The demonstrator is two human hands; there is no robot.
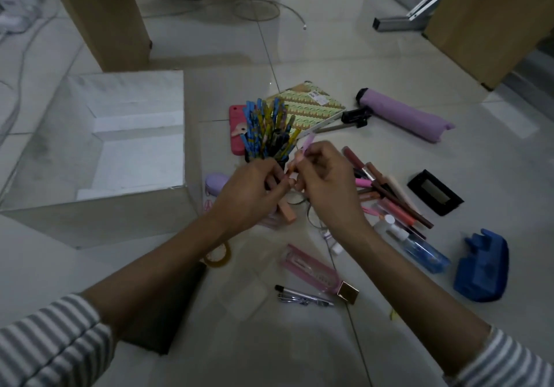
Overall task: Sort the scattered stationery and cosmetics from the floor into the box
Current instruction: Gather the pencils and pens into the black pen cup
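both hands are up over the clutter on the glossy pale tiled floor [389,341], meeting in the middle. the right hand [325,184] is clamped on a pale pink slim stick [308,143], pinched in curled fingers with its top end poking up and away. the left hand [248,193] has its fingers curled too, and its fingertips meet the lower end of the same stick. a peach-orange rectangular block [287,212] shows just under the left hand; we cannot tell if it is held.

the open cardboard box with a white lining [138,92] sits on the floor left of the hands. nothing in it is clear to us.

just beyond the hands stands a dark cup of blue patterned pencils [269,128], with a pink phone case [236,137] lying beside it and a green-and-tan patterned notebook [308,104] behind. a folded lilac umbrella [404,116] lies far right. right of the hands is a pile of lip pencils and glosses [386,194], then a black rectangular compact [434,191], a clear blue bottle [419,251] and a blue pouch [482,269]. nearer us are a pink clear tube with a gold cap [314,269], silver pens [302,295] and a roll of tape [217,256].
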